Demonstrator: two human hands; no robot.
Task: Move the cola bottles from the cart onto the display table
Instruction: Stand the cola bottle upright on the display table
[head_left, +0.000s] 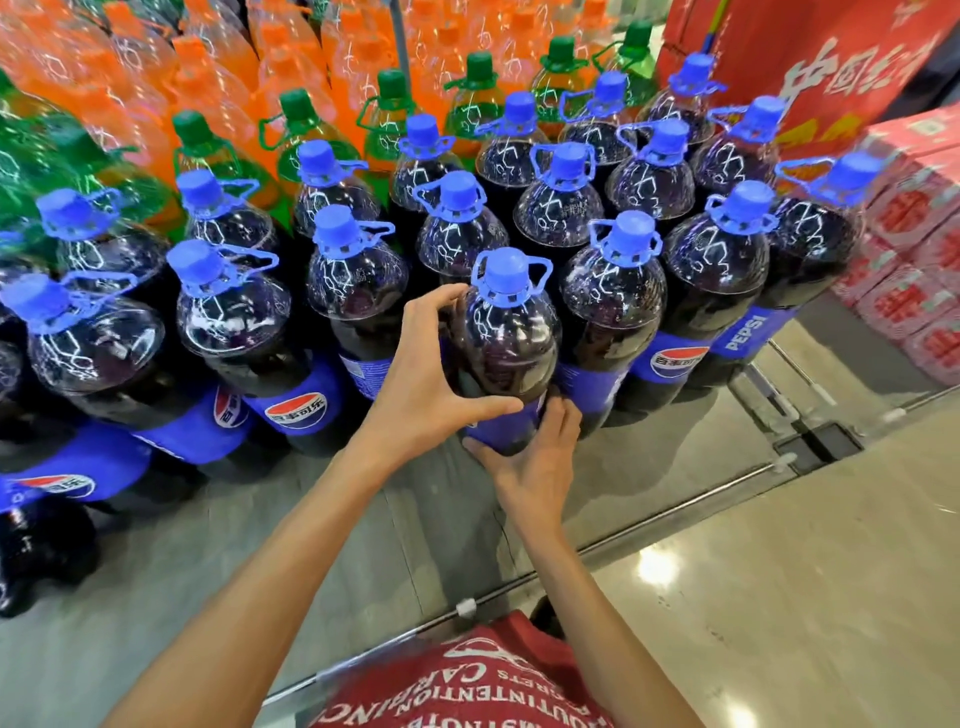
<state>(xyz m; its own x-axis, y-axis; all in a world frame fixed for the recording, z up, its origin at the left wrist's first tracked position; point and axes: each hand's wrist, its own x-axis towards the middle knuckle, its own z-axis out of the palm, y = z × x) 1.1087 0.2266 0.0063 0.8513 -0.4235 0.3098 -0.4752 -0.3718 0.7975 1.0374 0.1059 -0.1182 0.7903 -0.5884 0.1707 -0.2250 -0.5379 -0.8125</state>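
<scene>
Cola bottle (506, 343) upright, long axis vertical, blue cap uppermost, in the front row of the table (291, 525) near its front edge. It fills the gap between two neighbouring bottles (613, 312) of the same kind and touches, or nearly touches, the one to its right. Left hand (426, 374) grips its left flank in a C, fingers at the shoulder and thumb across the front above the label. Right hand (535, 457) grips lower down at the label, fingers curled round the right side. The base is hidden, so seating is unconfirmed. The bottle lies directly ahead of both hands; the right is lower and nearer the base. Judgement: placement nearly complete, and release needs the bottle standing square. Cart not in view.
</scene>
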